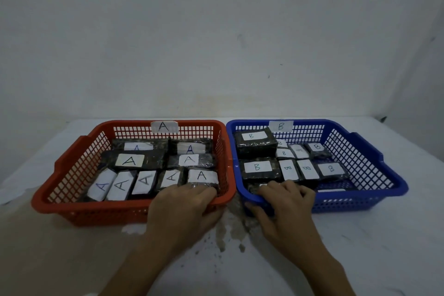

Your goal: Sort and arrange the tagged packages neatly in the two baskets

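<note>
Left hand: reaches forward from the forearm at the bottom edge, palm down. Its fingers curl over the near rim of the red basket at its right front corner, holding the rim. The fingertips touch the front right A package.
Right hand: palm down, at the near left corner of the blue basket. The fingers hook over the rim into the basket, the thumb presses the outer wall, and so it grips the rim.
Red basket: on the bench, left, with an A tag on its far wall. It holds the A packages in three rows, labels up.
Blue basket: just beside the red one, right, with a B tag on its far wall. It holds the B packages, crowded towards its left half.
Bench: white, with a brownish stain between the wrists.
</note>
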